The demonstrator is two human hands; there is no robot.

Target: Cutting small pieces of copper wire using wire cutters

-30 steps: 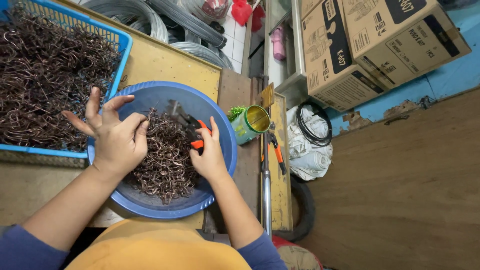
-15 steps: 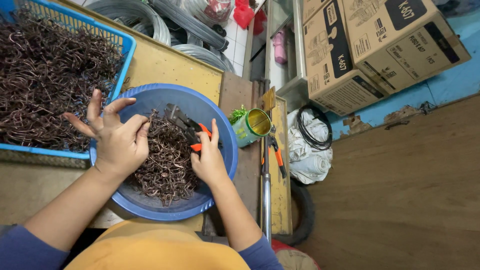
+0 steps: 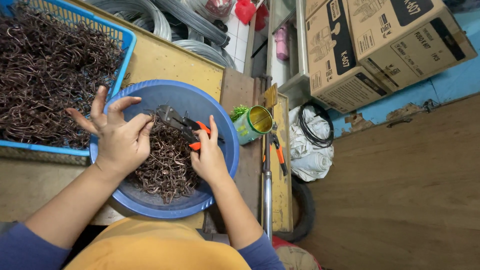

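While the right hand (image 3: 209, 159) wraps its fingers around the orange grips of the pliers (image 3: 181, 124) over the blue bowl (image 3: 220, 125), the left hand (image 3: 119, 140) pinches, fingers partly spread, a stiff, light, snag-prone wire hook from the tangled pile (image 3: 167, 167), best gripped by its shank.

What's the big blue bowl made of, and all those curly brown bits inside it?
The blue bowl looks like plastic: smooth, evenly coloured, with a soft sheen. The curly brown pieces look like bent metal wire with a dark coppery finish, since they are thin, hold stiff hooked shapes and glint a little. Whether they are coated or rusty is hard to tell.
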